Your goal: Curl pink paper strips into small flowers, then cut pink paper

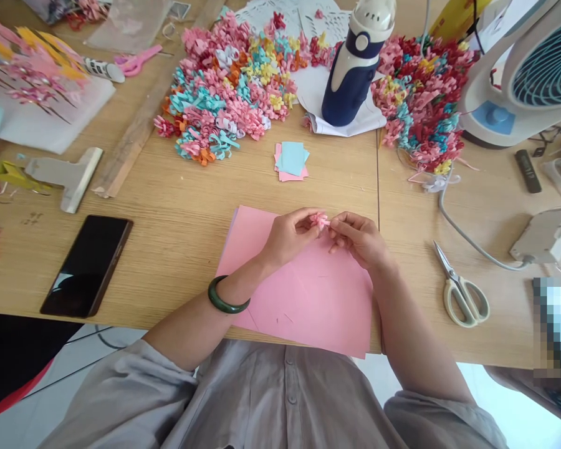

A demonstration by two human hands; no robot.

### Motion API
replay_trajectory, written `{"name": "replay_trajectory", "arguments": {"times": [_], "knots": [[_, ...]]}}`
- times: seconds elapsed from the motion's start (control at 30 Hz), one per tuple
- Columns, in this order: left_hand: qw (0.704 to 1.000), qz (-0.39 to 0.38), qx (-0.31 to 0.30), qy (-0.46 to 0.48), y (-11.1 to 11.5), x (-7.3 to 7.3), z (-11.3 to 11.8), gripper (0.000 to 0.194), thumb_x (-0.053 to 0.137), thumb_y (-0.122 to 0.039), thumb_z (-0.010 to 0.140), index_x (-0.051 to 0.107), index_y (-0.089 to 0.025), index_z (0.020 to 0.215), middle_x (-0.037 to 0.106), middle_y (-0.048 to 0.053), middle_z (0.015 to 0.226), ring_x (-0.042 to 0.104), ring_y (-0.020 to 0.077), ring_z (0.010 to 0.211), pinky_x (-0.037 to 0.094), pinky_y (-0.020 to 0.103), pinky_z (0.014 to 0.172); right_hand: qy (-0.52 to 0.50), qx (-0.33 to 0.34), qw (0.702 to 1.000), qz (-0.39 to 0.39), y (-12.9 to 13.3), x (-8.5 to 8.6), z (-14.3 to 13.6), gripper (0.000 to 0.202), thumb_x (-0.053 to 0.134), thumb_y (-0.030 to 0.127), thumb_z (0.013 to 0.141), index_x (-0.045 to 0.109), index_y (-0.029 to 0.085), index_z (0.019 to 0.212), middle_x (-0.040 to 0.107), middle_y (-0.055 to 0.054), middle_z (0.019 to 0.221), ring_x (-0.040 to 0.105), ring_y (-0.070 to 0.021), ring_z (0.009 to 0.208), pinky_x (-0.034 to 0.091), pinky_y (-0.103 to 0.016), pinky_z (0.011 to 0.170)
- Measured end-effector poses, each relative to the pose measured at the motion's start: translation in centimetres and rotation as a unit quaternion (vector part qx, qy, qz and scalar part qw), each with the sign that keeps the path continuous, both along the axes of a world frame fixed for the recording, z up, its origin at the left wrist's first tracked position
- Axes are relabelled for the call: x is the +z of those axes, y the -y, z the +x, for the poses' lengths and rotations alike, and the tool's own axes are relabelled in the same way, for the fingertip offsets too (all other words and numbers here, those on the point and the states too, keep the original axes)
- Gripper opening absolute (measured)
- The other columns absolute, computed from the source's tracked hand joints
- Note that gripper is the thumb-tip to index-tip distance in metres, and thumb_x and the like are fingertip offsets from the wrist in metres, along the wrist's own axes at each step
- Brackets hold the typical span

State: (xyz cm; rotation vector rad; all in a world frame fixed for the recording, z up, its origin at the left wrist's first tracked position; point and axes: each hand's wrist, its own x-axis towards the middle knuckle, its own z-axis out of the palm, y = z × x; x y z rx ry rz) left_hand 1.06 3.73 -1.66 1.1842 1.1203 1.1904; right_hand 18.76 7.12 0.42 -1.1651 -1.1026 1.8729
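Between my two hands is a small pink paper flower [318,219], its curled strips fanned out. My left hand [287,236], with a dark green bangle on the wrist, pinches the flower's head from the left. The fingertips of my right hand [359,237] are closed on its narrow end at the right. Both hands are above a large pink paper sheet [303,296] lying at the table's front edge. A few thin paper slivers lie on that sheet. Just beyond it sits a little stack of blue and pink paper squares [292,159].
Paper flowers [234,81] of many colours heap at the back. A blue bottle [355,68] stands on white paper, with a fan [505,81] to its right. Scissors [460,290] lie right, a phone [88,265] left. A wooden strip [138,131] and clip [72,178] lie beyond it.
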Motion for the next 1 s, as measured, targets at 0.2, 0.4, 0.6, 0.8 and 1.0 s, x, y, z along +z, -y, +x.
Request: {"name": "replay_trajectory", "arguments": {"times": [0.2,0.4,0.6,0.8,1.0], "knots": [[0.994,0.096,0.023,-0.053,0.16,0.24,0.00,0.021,0.065,-0.023,0.086,0.074,-0.016,0.104,0.075,0.010,0.114,0.073,0.0178,0.099,0.062,0.029,0.085,0.007,-0.035,0.999,0.008,-0.55,0.02,0.67,0.031,0.087,0.037,0.063,0.065,0.016,0.068,0.061,0.003,0.059,0.046,-0.0053,0.044,0.057,-0.024,0.043],[0.992,0.086,0.070,-0.062,-0.02,0.39,-0.36,0.020,0.061,-0.023,0.089,0.075,-0.015,0.102,0.077,0.009,0.102,0.073,0.0135,0.080,0.062,0.025,0.077,0.002,-0.047,0.999,-0.004,-0.73,0.03,0.84,0.032,0.088,0.038,0.059,0.066,0.016,0.068,0.061,0.003,0.059,0.046,-0.0049,0.044,0.057,-0.023,0.043],[0.998,0.060,0.008,0.002,-0.17,0.54,-0.45,0.061,0.079,-0.032,0.077,0.059,-0.021,0.134,0.059,0.013,0.136,0.072,0.0179,0.100,0.061,0.028,0.086,-0.002,-0.025,1.000,-0.012,-0.17,0.12,0.33,0.032,0.087,0.038,0.062,0.065,0.016,0.069,0.062,0.003,0.059,0.048,-0.0052,0.043,0.058,-0.024,0.044],[0.981,0.150,0.016,-0.125,0.23,0.68,-0.14,0.020,0.067,-0.019,0.085,0.075,-0.016,0.103,0.068,0.004,0.087,0.065,0.0104,0.080,0.060,0.019,0.072,0.015,0.006,1.000,-0.024,0.22,0.43,-0.08,0.031,0.085,0.037,0.062,0.062,0.016,0.064,0.060,0.004,0.055,0.046,-0.0049,0.040,0.056,-0.023,0.040],[0.984,0.141,0.053,-0.097,-0.20,0.61,-0.58,0.016,0.067,-0.018,0.083,0.075,-0.015,0.096,0.067,0.004,0.091,0.065,0.0099,0.078,0.060,0.020,0.070,0.023,-0.030,0.999,-0.026,-0.37,0.66,0.45,0.028,0.084,0.033,0.060,0.063,0.016,0.061,0.059,0.004,0.053,0.044,-0.0047,0.039,0.052,-0.022,0.036]]}}
